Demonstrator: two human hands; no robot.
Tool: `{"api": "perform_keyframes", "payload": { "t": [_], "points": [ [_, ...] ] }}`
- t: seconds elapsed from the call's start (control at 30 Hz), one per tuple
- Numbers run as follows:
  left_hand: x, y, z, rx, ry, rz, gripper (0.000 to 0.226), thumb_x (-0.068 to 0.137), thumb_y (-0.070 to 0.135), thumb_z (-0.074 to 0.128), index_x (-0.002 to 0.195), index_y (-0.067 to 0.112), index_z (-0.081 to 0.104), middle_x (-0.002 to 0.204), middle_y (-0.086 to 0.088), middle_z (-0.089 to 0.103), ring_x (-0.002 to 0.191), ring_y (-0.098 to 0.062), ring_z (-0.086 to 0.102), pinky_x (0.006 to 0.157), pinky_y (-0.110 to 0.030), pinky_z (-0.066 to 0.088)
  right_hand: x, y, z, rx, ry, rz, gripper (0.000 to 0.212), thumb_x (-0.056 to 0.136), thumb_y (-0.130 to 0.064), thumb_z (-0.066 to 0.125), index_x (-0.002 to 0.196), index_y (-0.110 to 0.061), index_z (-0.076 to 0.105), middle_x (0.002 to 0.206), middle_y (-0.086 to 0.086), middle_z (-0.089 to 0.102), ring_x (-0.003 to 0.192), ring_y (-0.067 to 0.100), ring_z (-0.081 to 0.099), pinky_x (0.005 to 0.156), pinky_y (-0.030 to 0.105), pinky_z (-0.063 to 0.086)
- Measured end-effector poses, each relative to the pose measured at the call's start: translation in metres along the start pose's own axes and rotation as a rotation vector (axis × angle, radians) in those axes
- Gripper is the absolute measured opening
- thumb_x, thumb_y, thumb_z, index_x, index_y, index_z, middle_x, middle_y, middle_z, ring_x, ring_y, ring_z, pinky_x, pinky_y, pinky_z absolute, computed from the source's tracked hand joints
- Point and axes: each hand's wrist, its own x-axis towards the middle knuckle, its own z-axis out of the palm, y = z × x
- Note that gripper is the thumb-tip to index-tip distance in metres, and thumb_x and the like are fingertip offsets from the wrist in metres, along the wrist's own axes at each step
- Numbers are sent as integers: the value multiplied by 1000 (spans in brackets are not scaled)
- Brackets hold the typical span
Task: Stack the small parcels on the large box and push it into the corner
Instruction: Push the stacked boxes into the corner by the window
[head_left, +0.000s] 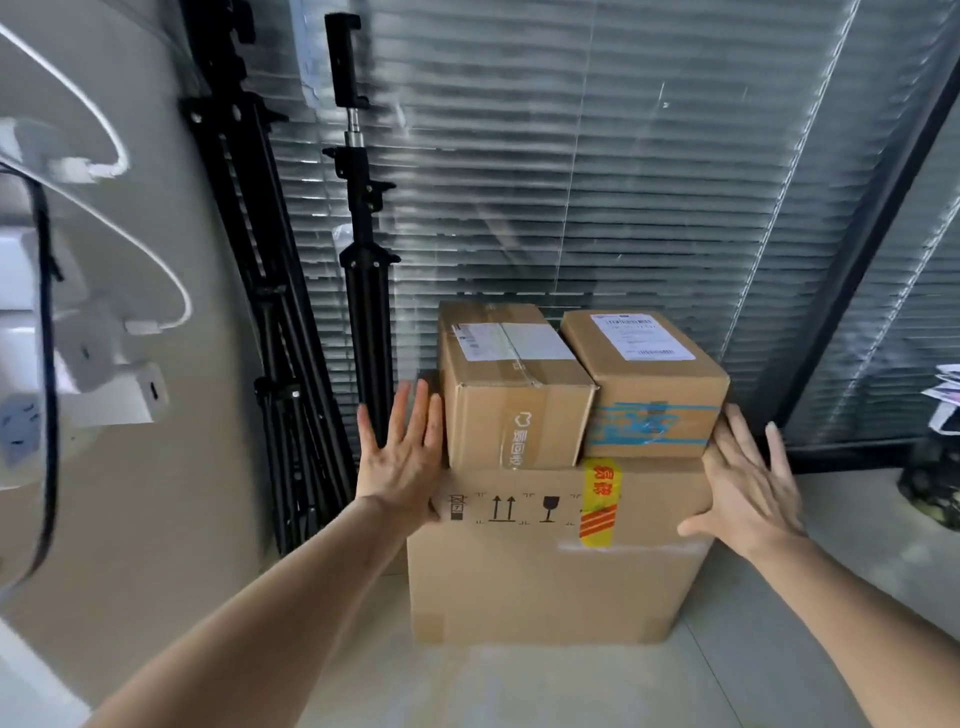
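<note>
Hands (402, 457) (748, 483) flat against large box (545, 561)

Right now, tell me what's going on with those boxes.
A person has both hands open against a large box on the floor: the left hand at its upper left edge, the right hand at its upper right edge. Two small parcels already sit side by side on top, a left parcel and a blue-taped parcel. The stack stands near the window blinds, beside black tripod stands.
</note>
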Motion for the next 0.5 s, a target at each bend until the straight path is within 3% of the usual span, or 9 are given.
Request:
{"api": "perform_keyframes", "payload": {
  "t": [0.1,0.23,0.37,0.5],
  "points": [
    [19,2,4,7,8,0,145,63,52,83,153,8,-22,162,-10,-29,148,-33,-29,111,-66,-12,23,-5,-4,0,-12,14,133,50,-66,78,153,-16,11,164,0,7,146,15,-22,110,43,-28],
    [44,3,8,23,-6,-31,145,63,52,82,152,7,-24,161,-11,-31,146,-34,-32,111,-66,-15,50,-12,1,15,-5,34,134,50,-67,78,153,-16,9,163,0,3,147,17,-21,104,41,-33],
    [63,1,11,29,-24,-45,146,64,55,80,151,7,-28,160,-13,-33,146,-34,-32,115,-67,-7,73,-17,8,12,4,25,137,48,-65,79,153,-15,6,163,2,4,149,19,-17,114,44,-21],
    [72,4,10,18,-54,-59,149,63,53,82,150,8,-30,159,-14,-34,145,-34,-33,114,-67,-9,88,-16,13,13,-1,19,138,48,-66,80,153,-16,6,163,2,5,149,20,-15,118,47,-13]
  ]
}}
